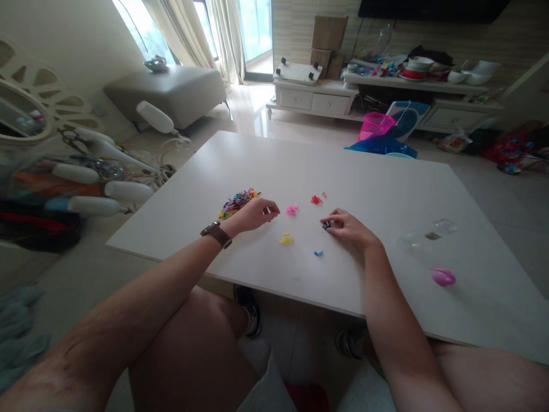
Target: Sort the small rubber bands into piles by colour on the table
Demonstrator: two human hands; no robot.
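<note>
My left hand [257,213], with a watch on its wrist, hovers between a mixed heap of small coloured clip-like pieces [238,201] and a little pink pile [292,210]. Its fingers are curled into a pinch; anything between them is too small to make out. On the right, my right hand [346,226] rests on the table with thumb and fingers closed around small black clip-like pieces [326,225]. A red pile [316,199] lies beyond that hand. Nearer to me are a yellow pile [286,238] and a few blue pieces [318,253].
The white table [266,154] carries a clear bottle [429,234] lying on its side and a purple-pink rounded object [443,277] at the right. Beyond the far edge stands a pink basket [376,124]. A white lamp [111,154] stands at the left.
</note>
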